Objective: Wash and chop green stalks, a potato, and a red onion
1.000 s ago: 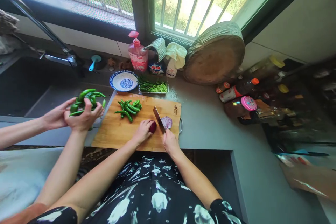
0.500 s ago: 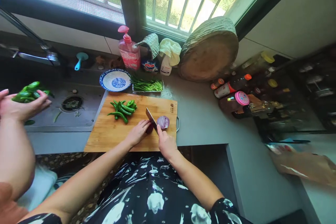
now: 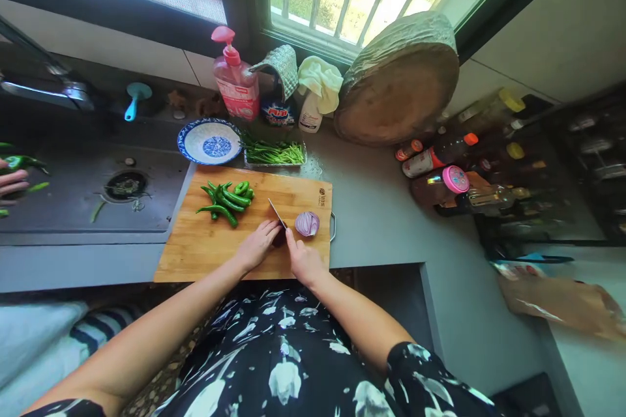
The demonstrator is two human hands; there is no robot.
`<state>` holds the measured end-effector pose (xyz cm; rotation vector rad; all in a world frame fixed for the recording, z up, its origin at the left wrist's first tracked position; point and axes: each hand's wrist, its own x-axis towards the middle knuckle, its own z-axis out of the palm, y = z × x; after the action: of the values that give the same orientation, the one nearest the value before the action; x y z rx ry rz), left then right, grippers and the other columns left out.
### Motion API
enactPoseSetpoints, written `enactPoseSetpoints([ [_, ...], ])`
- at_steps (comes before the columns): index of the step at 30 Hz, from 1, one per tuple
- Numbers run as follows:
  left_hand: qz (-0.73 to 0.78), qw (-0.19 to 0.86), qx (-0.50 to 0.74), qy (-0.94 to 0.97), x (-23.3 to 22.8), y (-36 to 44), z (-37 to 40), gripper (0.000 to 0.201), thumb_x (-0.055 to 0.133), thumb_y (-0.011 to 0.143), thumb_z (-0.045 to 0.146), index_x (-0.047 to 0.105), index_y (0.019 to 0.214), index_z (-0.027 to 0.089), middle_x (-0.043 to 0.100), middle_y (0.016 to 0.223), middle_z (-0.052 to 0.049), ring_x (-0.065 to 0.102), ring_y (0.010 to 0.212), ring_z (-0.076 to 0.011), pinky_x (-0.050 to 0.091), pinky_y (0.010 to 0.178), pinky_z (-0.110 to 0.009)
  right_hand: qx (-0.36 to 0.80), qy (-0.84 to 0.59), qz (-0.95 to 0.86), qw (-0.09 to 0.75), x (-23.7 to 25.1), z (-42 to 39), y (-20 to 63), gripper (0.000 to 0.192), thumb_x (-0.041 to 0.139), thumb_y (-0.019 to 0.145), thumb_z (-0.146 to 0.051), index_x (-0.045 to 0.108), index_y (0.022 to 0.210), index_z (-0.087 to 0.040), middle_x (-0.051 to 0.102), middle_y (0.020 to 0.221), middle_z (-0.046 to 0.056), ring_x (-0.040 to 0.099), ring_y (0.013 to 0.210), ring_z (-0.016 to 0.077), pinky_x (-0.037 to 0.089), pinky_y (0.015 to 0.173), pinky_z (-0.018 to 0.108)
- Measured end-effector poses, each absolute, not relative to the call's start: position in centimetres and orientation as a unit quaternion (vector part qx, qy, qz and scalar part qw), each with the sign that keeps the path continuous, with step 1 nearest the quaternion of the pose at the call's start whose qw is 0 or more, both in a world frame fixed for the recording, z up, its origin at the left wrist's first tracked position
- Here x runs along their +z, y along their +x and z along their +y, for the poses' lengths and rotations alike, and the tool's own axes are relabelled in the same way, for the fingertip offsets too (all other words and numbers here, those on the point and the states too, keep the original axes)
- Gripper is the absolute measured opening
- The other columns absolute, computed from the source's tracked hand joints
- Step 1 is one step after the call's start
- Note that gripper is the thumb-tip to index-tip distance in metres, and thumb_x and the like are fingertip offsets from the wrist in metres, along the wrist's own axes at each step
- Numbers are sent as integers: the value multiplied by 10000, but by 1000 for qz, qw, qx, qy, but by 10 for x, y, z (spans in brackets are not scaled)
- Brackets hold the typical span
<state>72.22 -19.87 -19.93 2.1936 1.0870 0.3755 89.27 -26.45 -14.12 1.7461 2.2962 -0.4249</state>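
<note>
On the wooden cutting board (image 3: pixel 205 247), my left hand (image 3: pixel 257 244) presses down on a dark red onion piece that it mostly hides. My right hand (image 3: pixel 302 259) grips the handle of a knife (image 3: pixel 276 212), whose blade stands on edge just right of my left fingers. A cut red onion half (image 3: pixel 307 223) lies face up to the right of the blade. A small heap of green chili peppers (image 3: pixel 225 199) sits at the back left of the board.
Another person's hand (image 3: pixel 12 181) holds green peppers over the sink (image 3: pixel 73 195) at the far left. Behind the board are a blue-patterned plate (image 3: pixel 209 141), a tray of green stalks (image 3: pixel 274 153), a pink soap bottle (image 3: pixel 235 78) and a round wooden block (image 3: pixel 398 88). Sauce bottles (image 3: pixel 440 166) crowd the right.
The knife has moved left, closer to my left fingers, and the loose onion half now lies apart on its right. The other person's hands carried the peppers left over the sink.
</note>
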Motion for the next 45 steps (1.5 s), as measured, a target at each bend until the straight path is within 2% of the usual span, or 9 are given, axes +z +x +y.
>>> enactPoseSetpoints([
  [4,396,326,161,843,-202,718,-200,464,482,756,142,536,1217,156,508,1311,-133,400,1251,-277,328,1064,-475,-151,617,769,77,-159,-257,905,637,366,849,-107,193,1462,-106,643,940,145,651,723,179,552,676,271],
  [8,375,290,178,863,-209,713,-201,408,474,813,194,537,1212,135,516,1293,-150,414,1235,-282,354,1047,-470,-146,614,774,45,-153,-254,912,595,370,882,-169,225,1457,-129,652,970,128,650,738,170,544,714,262],
  [15,337,214,201,894,-223,706,-199,398,465,864,251,507,1239,126,525,1279,-150,428,1223,-263,416,1008,-455,-106,624,770,84,-119,-269,892,655,395,861,-144,161,1473,-178,635,865,92,638,633,165,537,592,251],
  [22,329,191,216,899,-229,705,-198,364,439,882,234,529,1221,140,547,1260,-145,458,1204,-252,457,971,-432,-134,617,764,130,-91,-288,891,663,383,837,-82,184,1467,-141,640,843,109,643,641,192,544,593,294],
  [27,325,202,228,895,-232,703,-198,378,456,875,228,519,1236,137,551,1250,-154,448,1216,-260,451,976,-453,-140,597,780,130,-121,-281,884,706,398,804,-67,163,1468,-121,640,836,121,644,636,200,551,575,309],
  [31,322,195,235,896,-230,703,-198,369,482,866,240,526,1217,134,551,1234,-152,457,1195,-270,449,973,-459,-132,594,787,101,-157,-276,885,716,393,805,-69,132,1471,-116,641,830,120,640,644,189,546,583,291],
  [34,317,198,243,895,-224,704,-200,369,493,863,241,520,1216,137,543,1233,-149,451,1188,-262,447,972,-448,-132,608,779,80,-166,-273,894,695,406,821,-100,157,1469,-131,649,824,105,630,624,173,535,587,267],
  [38,324,182,257,892,-221,704,-203,354,496,866,245,527,1205,143,558,1206,-140,465,1155,-248,456,960,-422,-132,609,779,64,-152,-267,904,660,432,850,-164,195,1465,-158,659,842,96,621,620,155,519,600,240],
  [45,330,162,276,888,-238,700,-203,382,436,902,385,536,1201,169,577,1213,-123,499,1153,-235,470,949,-411,-130,614,772,99,-108,-273,892,706,414,839,-149,114,1478,-183,655,856,86,628,627,166,521,604,255],
])
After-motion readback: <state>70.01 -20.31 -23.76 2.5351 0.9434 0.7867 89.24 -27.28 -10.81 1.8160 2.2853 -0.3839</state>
